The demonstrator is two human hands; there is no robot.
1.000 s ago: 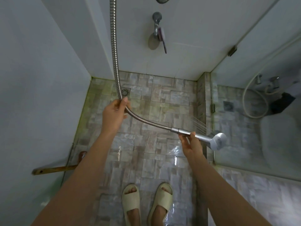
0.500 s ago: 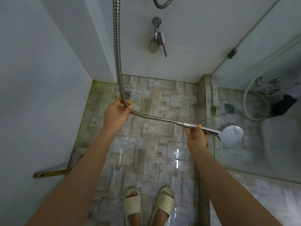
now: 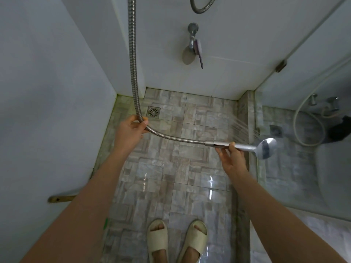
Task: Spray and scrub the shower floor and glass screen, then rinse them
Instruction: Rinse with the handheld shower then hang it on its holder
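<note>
Two hands busy, both on the shower gear. Nearest me, my slippers (image 3: 176, 239) stand on the shower floor (image 3: 190, 168), which is wet, with glare streaks on the tiles just ahead of the toes.

My left hand (image 3: 131, 130) is curled round the hose (image 3: 165, 134) at its bend, thumb pinching it, same grip as a second ago. My right hand (image 3: 230, 160) grips the handle of the shower head (image 3: 266, 149).

The change is there: over the last second I've swung the shower head right and farther out. It now sits across the foot of the glass screen (image 3: 303, 186), shiny disc tilted up. The spray (image 3: 245, 126) showed a second ago, dropped out of sight half a second ago, and is back as thin streaks. They run to the far side along the kerb (image 3: 244, 103).

My read: this is the rinse, working along the base of the screen. Most of the pane looks untouched by the water.

Farther off, the drain (image 3: 153, 112) sits in the far left corner. A purple brush (image 3: 199, 52) hangs on the tap (image 3: 192, 35) on the far wall, so scrubbing looks finished.

No brand, label or writing readable anywhere.
</note>
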